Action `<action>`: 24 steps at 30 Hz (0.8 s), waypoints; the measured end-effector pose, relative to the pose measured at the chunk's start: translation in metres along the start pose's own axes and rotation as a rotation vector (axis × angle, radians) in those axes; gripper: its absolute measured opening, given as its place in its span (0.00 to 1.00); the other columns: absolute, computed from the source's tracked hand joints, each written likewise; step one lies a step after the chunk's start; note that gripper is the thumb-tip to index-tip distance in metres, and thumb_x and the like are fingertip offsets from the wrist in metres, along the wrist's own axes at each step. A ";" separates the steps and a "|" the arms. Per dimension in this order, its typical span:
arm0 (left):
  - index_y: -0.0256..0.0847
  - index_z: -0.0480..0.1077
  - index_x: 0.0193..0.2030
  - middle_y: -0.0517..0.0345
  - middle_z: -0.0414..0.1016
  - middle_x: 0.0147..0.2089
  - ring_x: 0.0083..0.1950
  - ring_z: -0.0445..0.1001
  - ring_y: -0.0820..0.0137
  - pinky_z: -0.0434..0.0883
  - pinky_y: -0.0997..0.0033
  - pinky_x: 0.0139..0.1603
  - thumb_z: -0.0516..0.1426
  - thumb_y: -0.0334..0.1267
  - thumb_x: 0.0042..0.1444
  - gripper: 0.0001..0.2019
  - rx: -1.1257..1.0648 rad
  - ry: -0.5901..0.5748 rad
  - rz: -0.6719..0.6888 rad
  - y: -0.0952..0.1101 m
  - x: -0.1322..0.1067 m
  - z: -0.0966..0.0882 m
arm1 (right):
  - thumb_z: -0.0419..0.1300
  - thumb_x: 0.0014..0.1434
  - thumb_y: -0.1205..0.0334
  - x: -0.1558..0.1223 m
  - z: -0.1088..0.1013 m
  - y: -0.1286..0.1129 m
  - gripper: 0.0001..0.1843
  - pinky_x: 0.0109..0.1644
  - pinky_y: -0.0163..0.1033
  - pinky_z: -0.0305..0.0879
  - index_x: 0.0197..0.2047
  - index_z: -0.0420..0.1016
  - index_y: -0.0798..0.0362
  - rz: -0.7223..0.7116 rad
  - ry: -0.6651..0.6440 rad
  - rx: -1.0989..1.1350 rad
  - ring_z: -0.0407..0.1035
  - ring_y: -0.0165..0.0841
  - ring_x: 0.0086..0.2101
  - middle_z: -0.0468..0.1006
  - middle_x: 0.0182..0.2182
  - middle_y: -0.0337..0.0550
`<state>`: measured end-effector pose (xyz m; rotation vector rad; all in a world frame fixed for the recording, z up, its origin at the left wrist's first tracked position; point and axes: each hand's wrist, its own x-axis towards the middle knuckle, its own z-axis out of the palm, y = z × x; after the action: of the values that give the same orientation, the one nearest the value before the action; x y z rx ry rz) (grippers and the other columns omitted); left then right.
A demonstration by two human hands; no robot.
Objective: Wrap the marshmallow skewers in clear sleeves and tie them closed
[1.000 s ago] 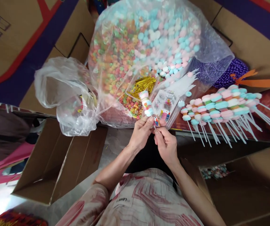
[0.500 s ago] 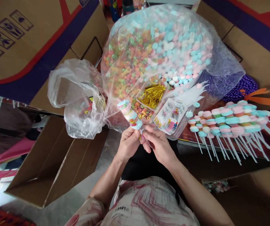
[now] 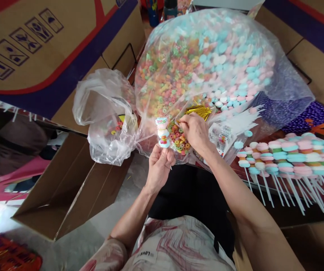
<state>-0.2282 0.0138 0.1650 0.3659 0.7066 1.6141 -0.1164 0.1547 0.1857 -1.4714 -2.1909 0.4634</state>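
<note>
My left hand (image 3: pixel 161 165) is closed around the stick of a wrapped marshmallow candy skewer (image 3: pixel 162 133), held upright with pastel pieces inside a clear printed wrapper. My right hand (image 3: pixel 195 132) is at the small clear tray of gold twist ties (image 3: pixel 199 111), its fingers pinched together at the tray's near left side. What those fingertips hold, if anything, is hidden. Just left of this hand lie loose ring candies (image 3: pixel 180 139). Printed wrappers (image 3: pixel 220 135) and white sticks (image 3: pixel 242 116) lie to its right.
Behind stands a big clear bag of ring candies and marshmallows (image 3: pixel 207 56). A smaller plastic bag (image 3: pixel 108 124) is at left. Marshmallow skewers (image 3: pixel 289 156) are piled at right, sticks overhanging the table edge. An open cardboard box (image 3: pixel 63 195) stands below left; purple beads (image 3: pixel 311 114) lie behind the skewers.
My right hand has left the skewer and moved up and right to the twist tie tray. My left hand keeps the skewer, which now stands more upright. The whole view has shifted slightly.
</note>
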 end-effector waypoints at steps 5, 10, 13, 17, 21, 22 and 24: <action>0.42 0.67 0.34 0.69 0.66 0.25 0.24 0.56 0.81 0.61 0.80 0.28 0.76 0.43 0.53 0.21 -0.029 0.015 -0.013 0.000 0.004 -0.003 | 0.59 0.64 0.63 0.004 0.004 0.011 0.11 0.39 0.44 0.59 0.29 0.76 0.49 -0.061 0.042 0.089 0.66 0.40 0.34 0.73 0.31 0.45; 0.40 0.69 0.33 0.67 0.68 0.26 0.25 0.57 0.81 0.61 0.80 0.28 0.76 0.44 0.53 0.20 -0.032 0.011 -0.032 -0.002 0.007 0.003 | 0.59 0.61 0.64 0.008 0.003 0.017 0.08 0.42 0.43 0.63 0.29 0.74 0.49 -0.075 0.163 0.251 0.68 0.37 0.34 0.75 0.30 0.43; 0.39 0.70 0.32 0.66 0.69 0.26 0.24 0.57 0.82 0.59 0.81 0.27 0.77 0.43 0.51 0.20 -0.042 0.004 -0.033 -0.003 0.007 0.008 | 0.59 0.57 0.64 0.010 -0.001 0.019 0.05 0.40 0.41 0.64 0.29 0.73 0.49 -0.041 0.189 0.371 0.67 0.34 0.30 0.75 0.28 0.39; 0.39 0.69 0.32 0.66 0.70 0.26 0.24 0.56 0.82 0.58 0.81 0.27 0.77 0.43 0.50 0.21 -0.045 0.007 -0.034 -0.004 0.007 0.012 | 0.59 0.55 0.65 0.014 -0.003 0.024 0.03 0.35 0.39 0.62 0.29 0.72 0.50 0.008 0.220 0.494 0.65 0.31 0.26 0.74 0.25 0.36; 0.39 0.69 0.32 0.66 0.71 0.26 0.24 0.54 0.83 0.56 0.81 0.26 0.77 0.44 0.50 0.22 -0.026 0.004 -0.044 -0.007 0.007 0.013 | 0.58 0.54 0.66 0.018 0.000 0.034 0.03 0.36 0.38 0.63 0.30 0.69 0.50 0.076 0.240 0.540 0.67 0.30 0.27 0.73 0.26 0.35; 0.39 0.69 0.32 0.66 0.71 0.26 0.23 0.53 0.83 0.56 0.81 0.26 0.77 0.44 0.51 0.22 -0.020 0.002 -0.047 -0.008 0.007 0.013 | 0.58 0.55 0.66 0.019 0.001 0.037 0.02 0.36 0.38 0.64 0.30 0.69 0.50 0.088 0.242 0.544 0.68 0.30 0.27 0.73 0.26 0.36; 0.39 0.68 0.31 0.65 0.71 0.26 0.23 0.52 0.83 0.55 0.80 0.26 0.77 0.45 0.51 0.22 -0.011 0.000 -0.050 -0.009 0.007 0.014 | 0.57 0.55 0.67 0.019 0.002 0.041 0.02 0.35 0.38 0.64 0.33 0.70 0.51 0.099 0.247 0.551 0.69 0.31 0.28 0.75 0.28 0.37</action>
<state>-0.2139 0.0242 0.1689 0.3378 0.7019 1.5702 -0.0924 0.1875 0.1665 -1.2525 -1.6295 0.7969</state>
